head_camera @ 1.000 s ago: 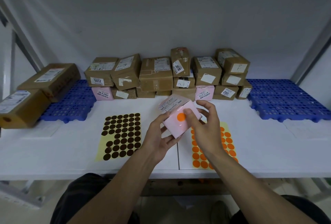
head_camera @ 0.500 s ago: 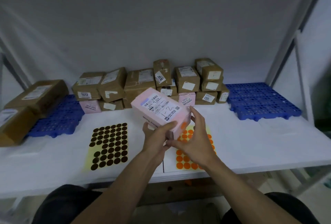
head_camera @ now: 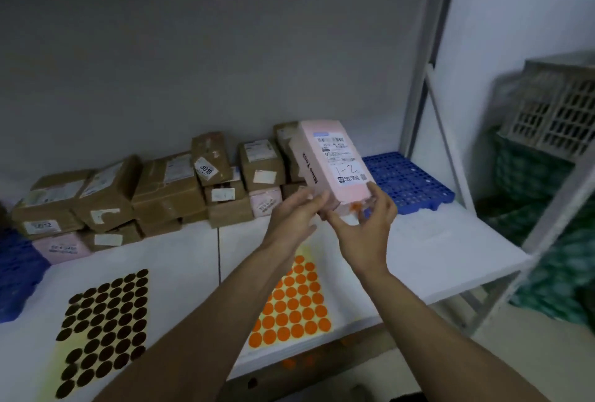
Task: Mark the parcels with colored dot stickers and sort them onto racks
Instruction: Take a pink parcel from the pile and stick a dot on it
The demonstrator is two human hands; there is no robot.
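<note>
We stand at a white shelf board (head_camera: 434, 253) in a grey metal rack frame (head_camera: 418, 86). Above and beyond the orange dot sheet (head_camera: 291, 302) we hold the pink parcel (head_camera: 331, 163), a long smooth carton, label up, with an orange dot (head_camera: 355, 207) on its near end. Our right hand (head_camera: 363, 228) grips that end. Our left hand (head_camera: 294, 218) lays fairly straight fingers against its side. Left of the sheet lies a brown dot sheet (head_camera: 103, 331), behind it taped brown cartons (head_camera: 167, 189), and far right of it a perforated blue pallet (head_camera: 409, 182). White board stretches right of the sheet to the edge.
</note>
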